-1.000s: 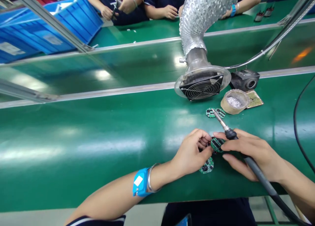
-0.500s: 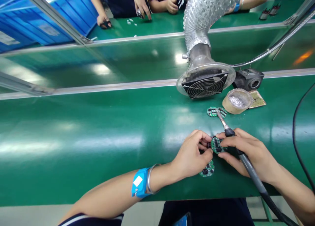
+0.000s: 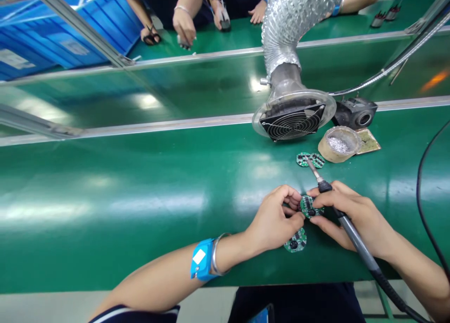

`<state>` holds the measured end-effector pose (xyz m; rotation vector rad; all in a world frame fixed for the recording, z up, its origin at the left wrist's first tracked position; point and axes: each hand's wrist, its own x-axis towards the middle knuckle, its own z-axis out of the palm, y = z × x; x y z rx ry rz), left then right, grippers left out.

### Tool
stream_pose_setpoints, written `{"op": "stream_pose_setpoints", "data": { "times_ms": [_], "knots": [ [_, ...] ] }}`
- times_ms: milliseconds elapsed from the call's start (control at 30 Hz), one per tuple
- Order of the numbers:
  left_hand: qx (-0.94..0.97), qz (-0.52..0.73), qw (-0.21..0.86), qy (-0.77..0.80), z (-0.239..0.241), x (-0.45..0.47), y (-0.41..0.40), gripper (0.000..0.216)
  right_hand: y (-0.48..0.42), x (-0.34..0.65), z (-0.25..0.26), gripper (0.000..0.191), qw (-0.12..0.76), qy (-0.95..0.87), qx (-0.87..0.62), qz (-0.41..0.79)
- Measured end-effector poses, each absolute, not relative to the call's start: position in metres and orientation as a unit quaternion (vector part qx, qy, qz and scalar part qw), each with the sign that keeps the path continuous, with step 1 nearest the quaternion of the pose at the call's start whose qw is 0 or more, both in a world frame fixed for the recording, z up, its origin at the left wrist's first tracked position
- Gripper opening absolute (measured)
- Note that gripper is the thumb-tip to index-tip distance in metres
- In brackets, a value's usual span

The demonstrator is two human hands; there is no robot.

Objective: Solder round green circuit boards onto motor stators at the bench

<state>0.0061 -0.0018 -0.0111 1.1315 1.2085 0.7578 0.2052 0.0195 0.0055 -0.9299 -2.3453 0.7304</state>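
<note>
My left hand [image 3: 276, 220] pinches the left edge of a small round green circuit board [image 3: 308, 207] with black components. The fingers of my right hand [image 3: 355, 220] touch the board's right side and partly cover it. A soldering iron [image 3: 355, 236] lies across that same hand, held between thumb and fingers, its metal tip pointing up and to the left. Just below my left fingers, another round board [image 3: 296, 241] rests on the green table. Beyond the iron's tip lie two joined round boards [image 3: 304, 159].
A tub of silvery material [image 3: 339, 145] stands beside a small square tray [image 3: 368, 142] and a dark metal holder [image 3: 356, 113]. A fume extractor [image 3: 294, 121] hangs over the table. The iron's black cable runs off bottom right. Co-workers' hands [image 3: 184, 28] are across the bench near blue bins [image 3: 80, 32].
The soldering iron's tip has shifted slightly left. My hands keep nearly the same hold on the board. Across the bench, co-workers' hands have moved, one coming closer to the table's near edge.
</note>
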Motion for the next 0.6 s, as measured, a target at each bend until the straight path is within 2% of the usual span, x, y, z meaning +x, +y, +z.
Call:
{"op": "stream_pose_setpoints", "data": {
  "times_ms": [333,600],
  "knots": [
    [0.47,0.309,0.642,0.521,-0.011,0.0,0.003,0.018,0.028,0.221,-0.002,0.023,0.233,-0.849,-0.334,0.337],
    [0.483,0.306,0.65,0.501,-0.02,-0.001,0.004,0.019,0.019,0.221,-0.014,0.023,0.282,-0.836,-0.355,0.308]
  ]
}}
